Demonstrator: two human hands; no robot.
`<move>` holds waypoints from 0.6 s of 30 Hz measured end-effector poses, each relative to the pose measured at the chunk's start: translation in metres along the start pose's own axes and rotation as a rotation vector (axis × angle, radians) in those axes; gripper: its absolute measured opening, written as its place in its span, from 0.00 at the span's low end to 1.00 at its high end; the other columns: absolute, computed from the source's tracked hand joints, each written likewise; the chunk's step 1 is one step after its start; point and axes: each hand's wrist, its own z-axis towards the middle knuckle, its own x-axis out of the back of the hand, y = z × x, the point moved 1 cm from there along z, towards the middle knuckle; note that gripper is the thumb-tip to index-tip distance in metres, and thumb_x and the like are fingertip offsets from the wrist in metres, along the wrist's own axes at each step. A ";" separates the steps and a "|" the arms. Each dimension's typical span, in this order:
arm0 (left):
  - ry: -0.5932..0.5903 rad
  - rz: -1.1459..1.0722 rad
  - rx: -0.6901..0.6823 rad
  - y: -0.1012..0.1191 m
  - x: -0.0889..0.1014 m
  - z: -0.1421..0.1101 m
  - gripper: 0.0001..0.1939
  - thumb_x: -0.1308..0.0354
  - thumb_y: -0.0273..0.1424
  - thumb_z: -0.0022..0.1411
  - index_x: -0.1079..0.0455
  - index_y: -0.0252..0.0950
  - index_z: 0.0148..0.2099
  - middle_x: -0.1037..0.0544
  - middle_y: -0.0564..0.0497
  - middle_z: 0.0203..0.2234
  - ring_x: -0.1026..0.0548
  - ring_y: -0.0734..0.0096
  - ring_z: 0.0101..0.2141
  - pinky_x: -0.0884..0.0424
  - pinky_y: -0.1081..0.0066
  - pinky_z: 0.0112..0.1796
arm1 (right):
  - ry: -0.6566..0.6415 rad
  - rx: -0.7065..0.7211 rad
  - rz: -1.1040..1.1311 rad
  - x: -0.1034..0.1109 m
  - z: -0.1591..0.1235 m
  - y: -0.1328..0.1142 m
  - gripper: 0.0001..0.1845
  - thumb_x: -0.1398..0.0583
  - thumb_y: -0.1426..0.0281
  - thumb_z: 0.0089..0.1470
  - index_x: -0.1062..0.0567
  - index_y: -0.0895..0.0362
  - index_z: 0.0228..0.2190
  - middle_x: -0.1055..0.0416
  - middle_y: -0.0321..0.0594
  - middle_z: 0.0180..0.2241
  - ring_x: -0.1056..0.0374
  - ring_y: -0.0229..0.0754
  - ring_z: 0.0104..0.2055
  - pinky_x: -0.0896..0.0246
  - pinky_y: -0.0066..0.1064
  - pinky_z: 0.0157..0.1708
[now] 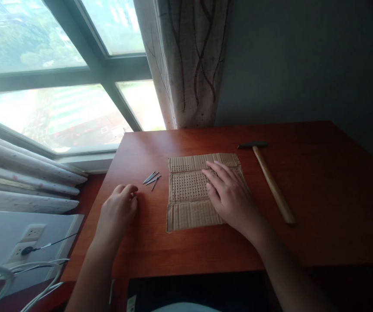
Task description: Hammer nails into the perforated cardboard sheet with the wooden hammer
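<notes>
At the far left, toward 8 o'clock, a wall socket (17, 256) holds a black plug (27, 251). Next comes the left hand (120, 205), at about 9 o'clock from the cardboard, its grip curled in with the thumb near the bent index finger; whether something small is pinched there I cannot tell. Its forearm rises from 7 o'clock, the wrist low over the worktop (329, 186). At 2 o'clock from that hand, a small heap of nails (150, 178) lies loose. Then the cardboard (189, 188), lying flat mid-worktop, with 2 creases across it and rows of small dark holes. The right hand (230, 190) rests palm down over its right side, grip spread and fingers slightly fanned toward 11 o'clock, the forearm coming in from 5 o'clock. At 3 o'clock from the cardboard lies a hammer (272, 184), head toward 11, wooden handle toward 5.
</notes>
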 end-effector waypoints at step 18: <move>0.068 -0.054 0.067 0.005 0.000 0.009 0.13 0.51 0.40 0.64 0.30 0.37 0.41 0.23 0.45 0.41 0.21 0.60 0.37 0.34 0.66 0.33 | -0.023 0.001 -0.024 0.001 0.001 0.000 0.23 0.50 0.70 0.66 0.27 0.60 0.57 0.34 0.47 0.63 0.43 0.50 0.67 0.45 0.47 0.66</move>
